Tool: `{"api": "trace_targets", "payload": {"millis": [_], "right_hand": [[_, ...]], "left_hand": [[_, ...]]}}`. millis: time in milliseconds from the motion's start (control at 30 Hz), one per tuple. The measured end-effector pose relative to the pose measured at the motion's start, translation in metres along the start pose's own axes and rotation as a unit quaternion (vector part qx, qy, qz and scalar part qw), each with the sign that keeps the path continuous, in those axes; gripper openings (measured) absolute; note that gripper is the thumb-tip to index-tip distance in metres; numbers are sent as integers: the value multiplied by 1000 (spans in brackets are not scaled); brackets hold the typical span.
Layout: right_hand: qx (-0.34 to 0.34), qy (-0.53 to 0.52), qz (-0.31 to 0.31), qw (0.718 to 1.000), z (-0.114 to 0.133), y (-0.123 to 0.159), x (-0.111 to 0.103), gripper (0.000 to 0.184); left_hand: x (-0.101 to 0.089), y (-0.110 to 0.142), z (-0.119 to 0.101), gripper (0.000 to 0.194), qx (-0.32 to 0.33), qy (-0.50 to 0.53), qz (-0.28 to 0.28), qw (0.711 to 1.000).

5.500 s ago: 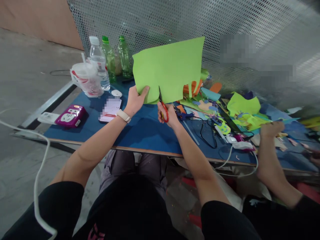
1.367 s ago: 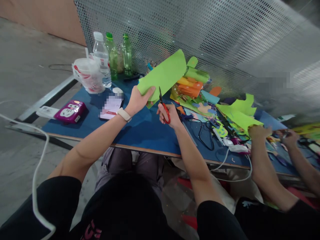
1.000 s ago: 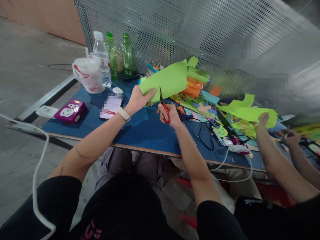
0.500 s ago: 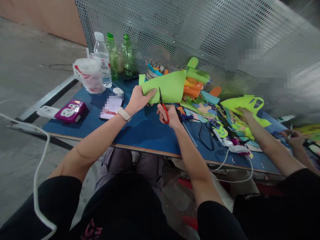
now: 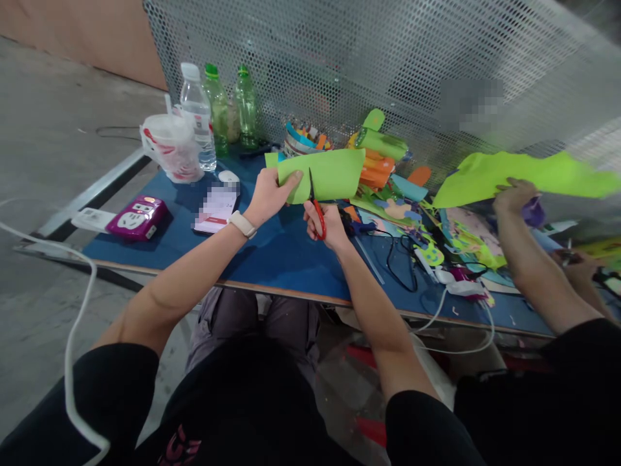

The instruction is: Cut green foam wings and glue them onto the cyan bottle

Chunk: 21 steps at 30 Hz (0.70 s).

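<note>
My left hand (image 5: 272, 194) pinches the left part of a light green sheet (image 5: 337, 173), thumb on top and fingers behind. The sheet looks like craft paper or foam and is held up above the blue table (image 5: 272, 259). My right hand (image 5: 326, 223) is closed around red-handled scissors (image 5: 317, 210). Their dark blades point upward and lie against the lower part of the sheet, just right of my left thumb. Whether the blades are parted is hard to see. A strip of the green material also shows behind my left hand.
A phone (image 5: 217, 208), purple socket block (image 5: 138, 218), bagged cup (image 5: 171, 149) and bottles (image 5: 246, 107) stand left. Coloured scraps (image 5: 402, 210), a glue gun (image 5: 361, 226) and cables lie right. A co-worker's hand (image 5: 517, 194) holds another green sheet (image 5: 514, 176). Perforated metal panel (image 5: 339, 65) rises behind.
The green sheet in my left hand has turned and come lower, and its visible part is smaller than before. My hands stay nearly in place. The co-worker has lifted a green sheet.
</note>
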State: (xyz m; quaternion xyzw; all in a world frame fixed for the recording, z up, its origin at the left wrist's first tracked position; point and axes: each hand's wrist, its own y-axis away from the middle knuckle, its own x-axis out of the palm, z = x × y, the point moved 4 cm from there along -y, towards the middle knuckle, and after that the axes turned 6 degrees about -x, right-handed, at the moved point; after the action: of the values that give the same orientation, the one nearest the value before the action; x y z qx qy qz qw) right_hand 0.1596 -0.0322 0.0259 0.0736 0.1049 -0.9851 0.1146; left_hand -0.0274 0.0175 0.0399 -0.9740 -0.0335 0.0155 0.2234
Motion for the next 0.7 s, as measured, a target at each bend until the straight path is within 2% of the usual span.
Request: {"api": "trace_targets", "payload": {"millis": [167,367,567,700], "right_hand": [[10,-8,-13,1000,-2,1,4,75],[-11,-23,-19,999,2,2,5,75],[-7,-18,-11,1000,-1,0,4,78],[-2,-21,-16,1000,-1,1,6,79]], "left_hand": [[-1,0,0,55,-5,-20,-2,1000],[2,2,-2,56,21,-31,16,999],[2,1,4,52,-5,-25,10,1000],[0,2,2,57,15,-50,-6,999]]}}
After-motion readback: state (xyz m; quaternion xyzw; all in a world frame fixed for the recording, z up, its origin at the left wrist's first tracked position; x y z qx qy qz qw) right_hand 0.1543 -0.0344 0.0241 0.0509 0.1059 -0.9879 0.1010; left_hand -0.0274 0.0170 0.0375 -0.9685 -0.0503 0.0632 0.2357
